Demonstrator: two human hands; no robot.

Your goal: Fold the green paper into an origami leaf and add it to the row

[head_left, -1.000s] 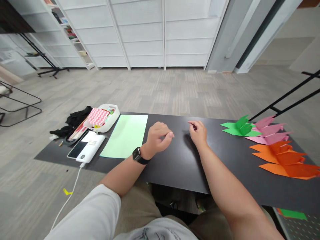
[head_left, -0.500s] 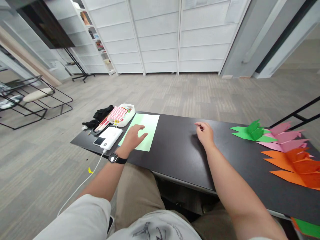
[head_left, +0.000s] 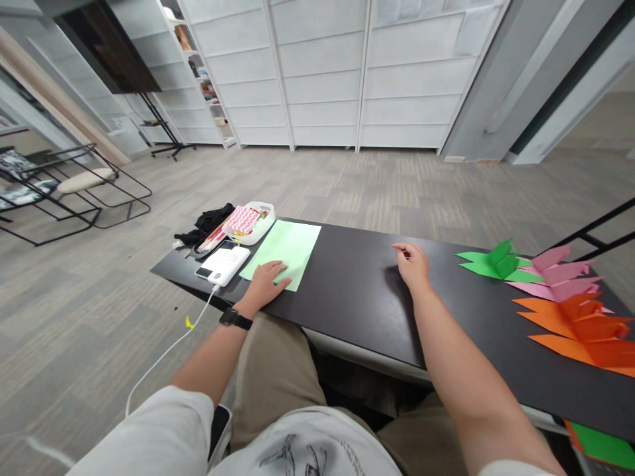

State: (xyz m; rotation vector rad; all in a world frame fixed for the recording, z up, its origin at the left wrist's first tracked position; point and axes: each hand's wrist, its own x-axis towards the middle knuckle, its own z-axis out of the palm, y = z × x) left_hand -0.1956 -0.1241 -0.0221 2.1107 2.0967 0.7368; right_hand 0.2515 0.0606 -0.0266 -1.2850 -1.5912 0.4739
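A light green sheet of paper point(head_left: 292, 244) lies on the left part of the dark table. My left hand point(head_left: 268, 283), wearing a black watch, rests on the sheet's near edge with fingers stretched out and thumb apart. Over the bare tabletop to the right, my right hand point(head_left: 413, 264) has its fingers curled in; no object shows in it. At the far right stand folded paper figures: a green one point(head_left: 499, 261), pink ones point(head_left: 560, 274) and orange ones point(head_left: 580, 327).
Left of the sheet are a white power bank point(head_left: 225, 266) with a white cable point(head_left: 171, 347), a white tray point(head_left: 260, 228) holding a pink-patterned packet, and black cloth point(head_left: 211, 221). Green and orange sheets point(head_left: 608, 446) show below the table's near right edge.
My left hand has come down and flattened onto the green sheet. My right hand keeps much the same curled pose. The whole view has shifted slightly.
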